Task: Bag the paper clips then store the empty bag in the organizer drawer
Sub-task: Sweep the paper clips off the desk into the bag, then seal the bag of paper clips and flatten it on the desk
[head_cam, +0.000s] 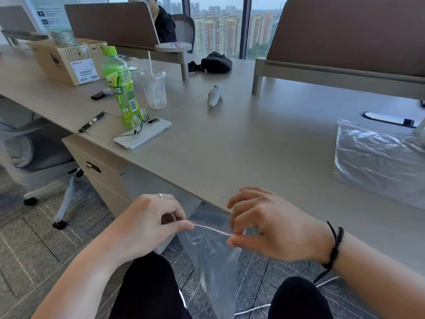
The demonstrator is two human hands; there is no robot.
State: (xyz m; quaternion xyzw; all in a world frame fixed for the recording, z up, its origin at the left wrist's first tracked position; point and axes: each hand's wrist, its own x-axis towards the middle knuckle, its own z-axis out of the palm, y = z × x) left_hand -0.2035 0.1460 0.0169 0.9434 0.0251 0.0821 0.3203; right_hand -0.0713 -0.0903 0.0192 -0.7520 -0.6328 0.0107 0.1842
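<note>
Clear zip bag was held below the near edge of the desk, above the lap, its sealing strip stretched level between both hands. One end was pinched by the left hand, the other by the right hand. Its contents could not be made out, possibly none. More clear bags were stacked at the desk's right edge.

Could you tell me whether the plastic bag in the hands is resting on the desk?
No, both hands hold the bag in the air below the desk edge.
</note>
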